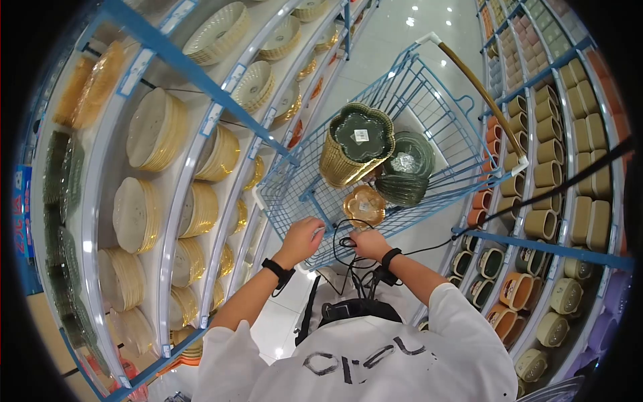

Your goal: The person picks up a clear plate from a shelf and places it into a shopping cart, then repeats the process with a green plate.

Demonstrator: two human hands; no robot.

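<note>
A blue wire shopping cart (281, 175) stands in front of me. My left hand (299, 242) is closed at its near rim, fingers curled inward. My right hand (370, 244) is also closed at the near side, beside loops of black cable (347, 242); its fingertips are partly hidden. Inside the cart, a tall stack of scalloped dishes (335, 157) has a dark green one with a white label on top. Beside it lie a round green dish in clear wrap (414, 155), a ribbed dark green bowl (403, 190) and an amber flower-shaped dish (364, 205).
Left shelves (184, 141) carry stacks of cream plates (137, 213) and ribbed oval dishes (218, 32). Shelves on the right hold orange, tan and green containers (541, 224). The cart's brown handle (479, 87) is at its far side. A tiled aisle floor (395, 33) runs ahead.
</note>
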